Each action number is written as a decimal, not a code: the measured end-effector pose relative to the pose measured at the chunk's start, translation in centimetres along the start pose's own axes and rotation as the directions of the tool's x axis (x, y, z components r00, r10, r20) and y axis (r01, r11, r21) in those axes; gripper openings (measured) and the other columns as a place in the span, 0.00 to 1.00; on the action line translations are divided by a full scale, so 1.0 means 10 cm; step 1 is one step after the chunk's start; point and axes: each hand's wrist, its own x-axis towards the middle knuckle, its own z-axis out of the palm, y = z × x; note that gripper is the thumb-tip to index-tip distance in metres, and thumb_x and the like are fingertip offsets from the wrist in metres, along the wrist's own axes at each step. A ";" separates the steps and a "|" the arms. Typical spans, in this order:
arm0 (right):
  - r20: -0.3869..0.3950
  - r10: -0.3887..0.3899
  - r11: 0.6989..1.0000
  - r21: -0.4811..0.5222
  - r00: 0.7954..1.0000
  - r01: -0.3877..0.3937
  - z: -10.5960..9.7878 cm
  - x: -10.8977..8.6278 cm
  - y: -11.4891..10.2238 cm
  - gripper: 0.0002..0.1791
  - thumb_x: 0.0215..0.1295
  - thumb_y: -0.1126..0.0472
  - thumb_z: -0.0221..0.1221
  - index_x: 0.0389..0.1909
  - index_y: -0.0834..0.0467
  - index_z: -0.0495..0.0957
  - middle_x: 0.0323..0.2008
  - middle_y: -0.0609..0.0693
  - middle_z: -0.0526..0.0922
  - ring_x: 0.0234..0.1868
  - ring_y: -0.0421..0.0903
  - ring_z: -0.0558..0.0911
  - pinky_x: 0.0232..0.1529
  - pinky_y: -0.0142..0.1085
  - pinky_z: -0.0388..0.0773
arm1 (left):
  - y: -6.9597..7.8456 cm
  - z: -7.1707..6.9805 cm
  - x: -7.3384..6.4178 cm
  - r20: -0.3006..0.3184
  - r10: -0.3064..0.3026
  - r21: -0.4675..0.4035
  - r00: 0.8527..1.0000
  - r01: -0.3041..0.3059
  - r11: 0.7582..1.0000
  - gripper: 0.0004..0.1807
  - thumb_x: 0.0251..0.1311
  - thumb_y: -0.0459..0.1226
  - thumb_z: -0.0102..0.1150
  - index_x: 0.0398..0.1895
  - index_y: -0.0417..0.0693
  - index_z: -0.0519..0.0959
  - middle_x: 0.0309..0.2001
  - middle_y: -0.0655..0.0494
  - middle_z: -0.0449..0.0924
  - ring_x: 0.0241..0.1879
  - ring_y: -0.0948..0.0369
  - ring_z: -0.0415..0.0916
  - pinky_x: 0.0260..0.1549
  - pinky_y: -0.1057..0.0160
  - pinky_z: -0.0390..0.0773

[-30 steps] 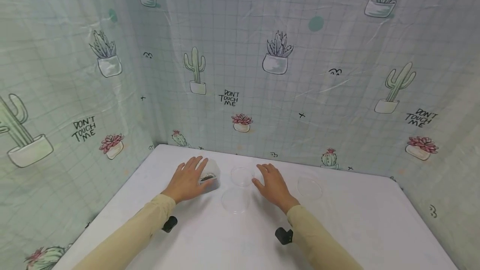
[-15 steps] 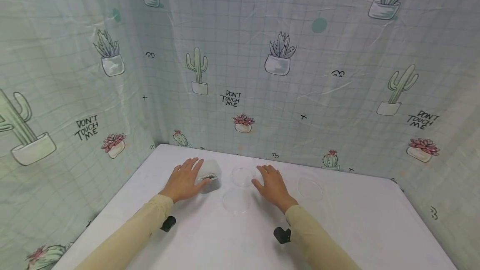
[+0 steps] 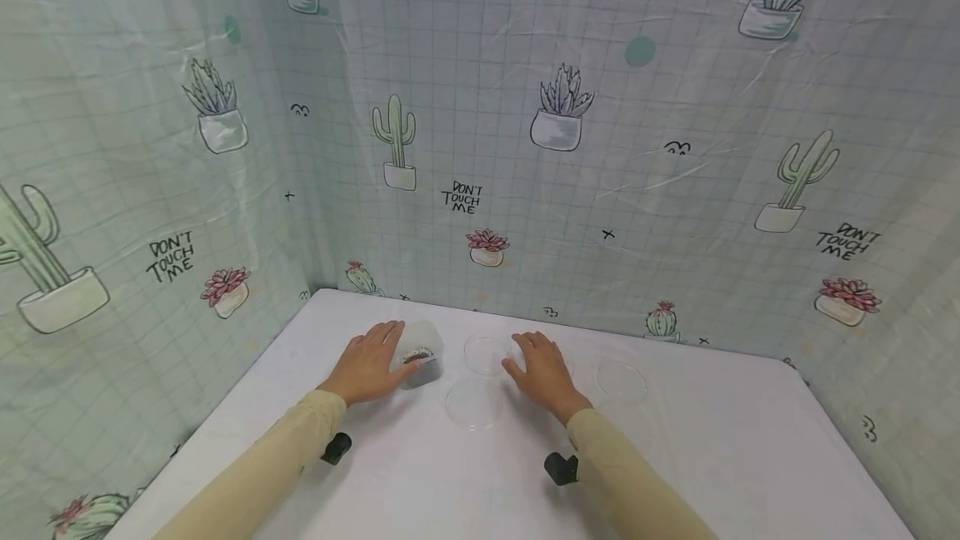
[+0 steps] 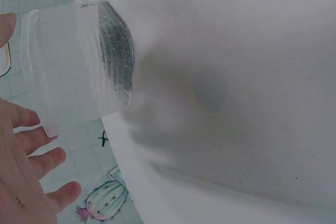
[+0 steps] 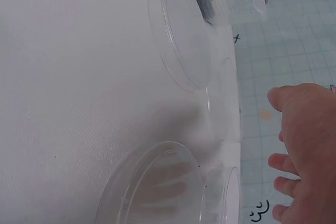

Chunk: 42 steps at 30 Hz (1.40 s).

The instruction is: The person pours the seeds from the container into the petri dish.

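Note:
A frosted clear plastic tub (image 3: 423, 348) with dark, speckled grains in its bottom stands on the white table at the back left. My left hand (image 3: 367, 363) is beside it, fingers spread, thumb near its front. In the left wrist view the fingertips (image 4: 37, 137) are right at the tub's rim (image 4: 39, 77), and the thumb stands apart from it. My right hand (image 3: 542, 369) hovers with loosely bent fingers among clear round dishes, holding nothing. Two dishes, one behind (image 3: 485, 355) and one in front (image 3: 474, 404), lie between the hands.
Another clear dish (image 3: 621, 380) lies to the right of my right hand. In the right wrist view, a large clear dish (image 5: 131, 195) is close below that hand. A curtain (image 3: 480, 148) printed with cacti rises behind the table's back edge (image 3: 720, 344) and at both sides.
My left hand has shifted slightly left and its fingers have drawn off the tub, which shows more of itself and sits more level. The right hand has barely moved.

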 end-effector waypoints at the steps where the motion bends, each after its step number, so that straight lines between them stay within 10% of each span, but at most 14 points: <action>1: -0.001 -0.002 1.000 0.001 1.000 0.002 0.00 0.00 0.00 0.30 0.67 0.46 0.57 0.64 0.59 0.70 0.64 0.59 0.73 0.70 0.58 0.66 0.72 0.56 0.59 | 0.00 0.00 0.00 0.007 -0.003 -0.004 1.000 0.003 1.000 0.46 0.63 0.63 0.47 0.72 0.38 0.59 0.70 0.41 0.62 0.71 0.46 0.59 0.64 0.39 0.64; 42: 0.064 0.033 0.999 -0.018 0.997 -0.032 0.20 0.22 0.04 0.38 0.62 0.38 0.59 0.64 0.59 0.69 0.63 0.59 0.73 0.70 0.59 0.66 0.72 0.60 0.56 | 0.02 0.07 0.07 0.183 -0.046 -0.105 0.982 0.066 0.992 0.42 0.72 0.57 0.37 0.75 0.36 0.46 0.75 0.37 0.47 0.70 0.41 0.59 0.61 0.32 0.65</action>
